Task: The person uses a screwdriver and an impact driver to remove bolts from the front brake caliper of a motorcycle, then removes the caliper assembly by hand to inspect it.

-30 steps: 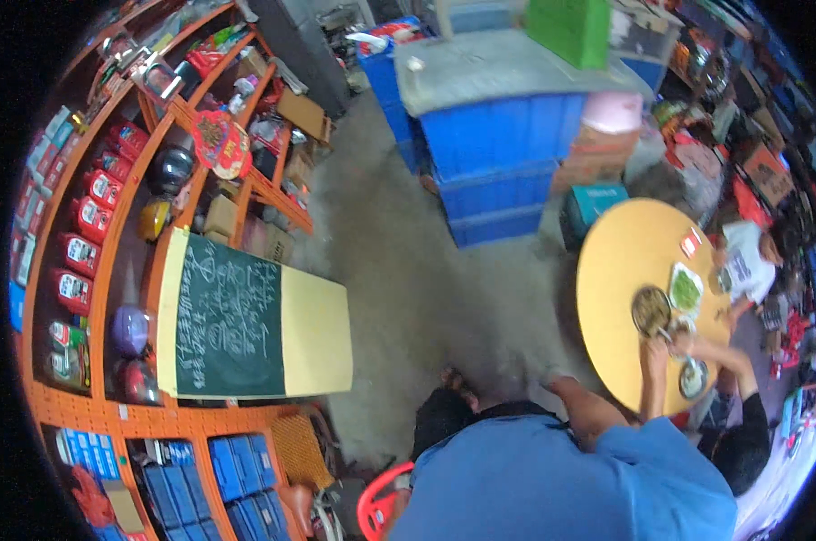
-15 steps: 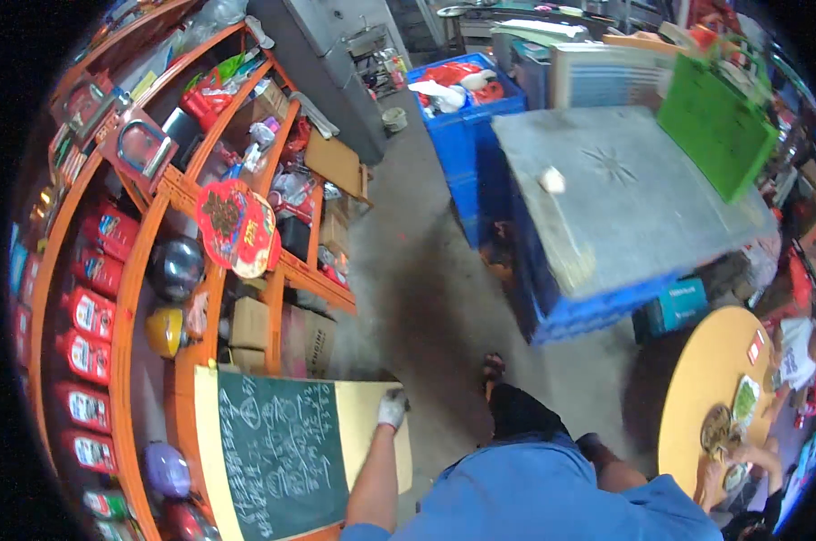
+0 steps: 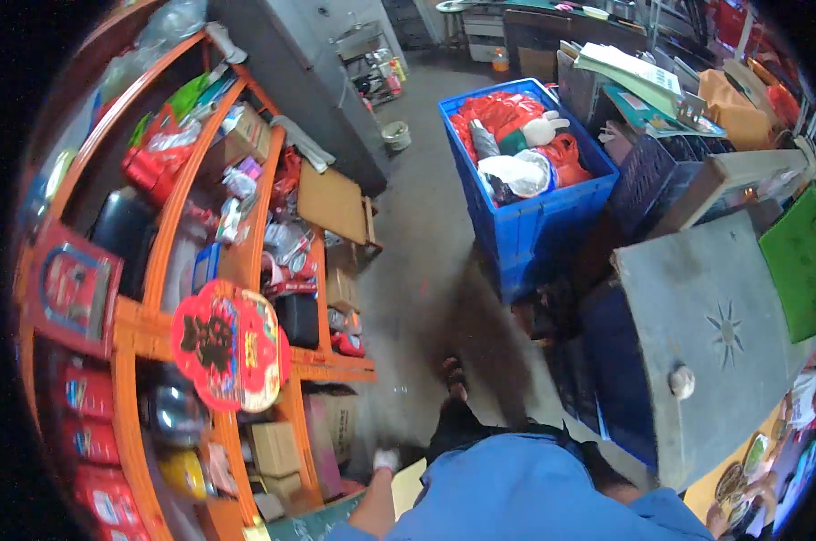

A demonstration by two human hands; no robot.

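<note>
My left hand (image 3: 385, 460), in a whitish glove, hangs low beside the cream side panel (image 3: 409, 487) of a green chalkboard (image 3: 313, 525). Its fingers are too small and blurred to make out, so whether it touches the panel is unclear. Only a strip of the chalkboard shows at the bottom edge, with white chalk writing on it. My right hand is out of the picture; a blue sleeve (image 3: 674, 512) shows on that side.
Orange shelves (image 3: 160, 243) with boxes and jars line the left. A blue bin (image 3: 543, 225) of red bags stands ahead. Right of me is a grey-topped stack (image 3: 696, 307) with a green panel (image 3: 800, 261). Another person's hand (image 3: 764, 491) is over a round table at lower right.
My view has moved forward and turned rightward, with the blue bin now larger. The chalkboard has slipped mostly below the lower edge, and my left hand sits lower in the picture.
</note>
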